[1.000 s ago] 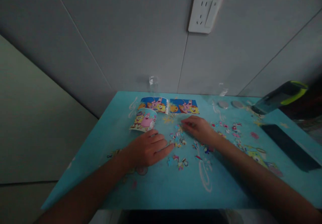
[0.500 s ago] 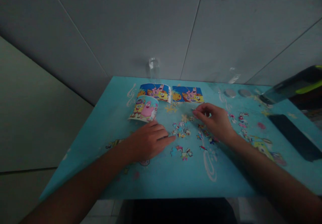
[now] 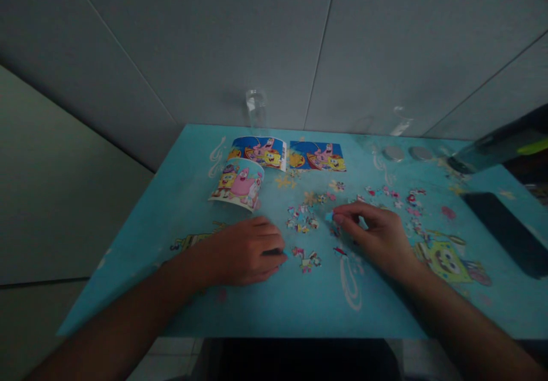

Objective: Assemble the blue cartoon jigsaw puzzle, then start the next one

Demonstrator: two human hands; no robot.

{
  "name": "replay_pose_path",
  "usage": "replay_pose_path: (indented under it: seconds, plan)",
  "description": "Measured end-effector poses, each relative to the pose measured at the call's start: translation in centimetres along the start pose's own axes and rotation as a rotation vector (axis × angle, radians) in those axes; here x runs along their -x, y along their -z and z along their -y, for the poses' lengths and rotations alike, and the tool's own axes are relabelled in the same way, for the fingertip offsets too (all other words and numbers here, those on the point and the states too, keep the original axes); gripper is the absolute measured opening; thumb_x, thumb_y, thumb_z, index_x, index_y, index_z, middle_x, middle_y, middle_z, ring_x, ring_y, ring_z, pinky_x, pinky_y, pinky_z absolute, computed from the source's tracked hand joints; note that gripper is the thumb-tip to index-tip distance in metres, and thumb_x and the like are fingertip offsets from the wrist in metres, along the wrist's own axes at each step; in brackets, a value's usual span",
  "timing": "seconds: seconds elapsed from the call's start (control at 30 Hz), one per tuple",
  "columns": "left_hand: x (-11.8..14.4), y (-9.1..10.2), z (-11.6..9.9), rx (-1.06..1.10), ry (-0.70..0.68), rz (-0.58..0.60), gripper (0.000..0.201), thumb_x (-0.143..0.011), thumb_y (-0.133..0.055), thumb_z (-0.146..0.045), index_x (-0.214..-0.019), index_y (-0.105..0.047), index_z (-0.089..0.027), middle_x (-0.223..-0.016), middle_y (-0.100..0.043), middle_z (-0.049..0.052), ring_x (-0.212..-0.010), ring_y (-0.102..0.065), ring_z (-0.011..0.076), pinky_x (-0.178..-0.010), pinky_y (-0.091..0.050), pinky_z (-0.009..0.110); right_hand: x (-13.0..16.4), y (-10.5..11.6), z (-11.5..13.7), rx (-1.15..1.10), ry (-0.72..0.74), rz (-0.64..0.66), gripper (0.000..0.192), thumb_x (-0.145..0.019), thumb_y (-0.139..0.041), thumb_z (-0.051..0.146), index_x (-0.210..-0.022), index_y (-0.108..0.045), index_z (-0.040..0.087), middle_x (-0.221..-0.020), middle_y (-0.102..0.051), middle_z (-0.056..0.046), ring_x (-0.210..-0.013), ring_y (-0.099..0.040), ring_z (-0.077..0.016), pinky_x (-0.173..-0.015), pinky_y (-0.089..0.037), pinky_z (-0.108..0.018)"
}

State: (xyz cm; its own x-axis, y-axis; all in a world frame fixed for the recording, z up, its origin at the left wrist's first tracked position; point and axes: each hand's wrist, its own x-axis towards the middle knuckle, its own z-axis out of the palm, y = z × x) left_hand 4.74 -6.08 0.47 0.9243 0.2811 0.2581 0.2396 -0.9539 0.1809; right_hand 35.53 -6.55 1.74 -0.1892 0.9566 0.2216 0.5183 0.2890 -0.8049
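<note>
Two bare hands rest on a turquoise desk [image 3: 265, 312] strewn with small puzzle pieces; the right hand [image 3: 379, 238], at 3 o'clock of centre, pinches a blue piece [image 3: 329, 216] between thumb and forefinger, just above the desk; the left hand [image 3: 244, 251], at 8 o'clock, lies palm down, fingers curled together, tips beside a small cluster [image 3: 306, 258]; a larger cluster [image 3: 302, 219] sits at 12 o'clock of that; a curled picture sheet [image 3: 237, 184] and two flat prints [image 3: 289, 155] lie toward 11 o'clock. A sound approach, by my judgement: keep the pinch light, turn the piece to match the neighbouring colours, steady the cluster with the left hand.
</note>
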Motion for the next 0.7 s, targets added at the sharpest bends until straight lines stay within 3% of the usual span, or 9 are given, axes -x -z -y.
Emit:
replay_pose_path:
  seconds: [0.13, 0.33, 0.53, 0.7]
  plan:
    - [-0.2, -0.1, 0.1, -0.031, 0.038, -0.022, 0.012, -0.101, -0.058, -0.019, -0.098, -0.070, -0.017, -0.095, -0.069, 0.004, -0.089, -0.060, 0.0169, -0.087, -0.047, 0.036, 0.9, -1.4, 0.8, -0.069, 0.152, 0.253, 0.013, -0.096, -0.067, 0.026, -0.105, -0.077, 0.024, -0.090, -0.075, -0.002, -0.080, -0.067, -0.0146, -0.074, -0.053, -0.030]
    - [-0.3, -0.2, 0.2, -0.060, 0.072, -0.039, 0.018, -0.103, -0.053, -0.018, -0.100, -0.070, -0.016, -0.095, -0.069, 0.006, -0.092, -0.060, 0.0186, -0.089, -0.048, 0.037, 1.5, -2.9, 1.9, -0.012, 0.403, 0.486, 0.019, -0.101, -0.059, 0.022, -0.115, -0.073, 0.021, -0.096, -0.076, -0.004, -0.088, -0.067, -0.0169, -0.083, -0.050, -0.036]
    - [0.0, -0.6, 0.3, -0.068, 0.090, -0.041, 0.015, -0.102, -0.055, -0.019, -0.096, -0.069, -0.015, -0.096, -0.067, 0.005, -0.089, -0.059, 0.0178, -0.088, -0.048, 0.036, 2.2, -4.6, 2.2, 0.147, 0.483, 0.503, 0.018, -0.102, -0.057, 0.024, -0.109, -0.073, 0.021, -0.092, -0.073, -0.004, -0.086, -0.064, -0.0194, -0.082, -0.048, -0.039]
    - [-0.3, -0.4, 0.0, -0.078, 0.089, -0.058, 0.017, -0.101, -0.053, -0.016, -0.092, -0.067, -0.015, -0.090, -0.065, 0.004, -0.085, -0.057, 0.0176, -0.083, -0.049, 0.036, 1.7, -5.0, 1.5, 0.238, 0.472, 0.330, 0.020, -0.101, -0.058, 0.026, -0.115, -0.072, 0.022, -0.094, -0.070, -0.006, -0.089, -0.062, -0.0211, -0.084, -0.050, -0.039]
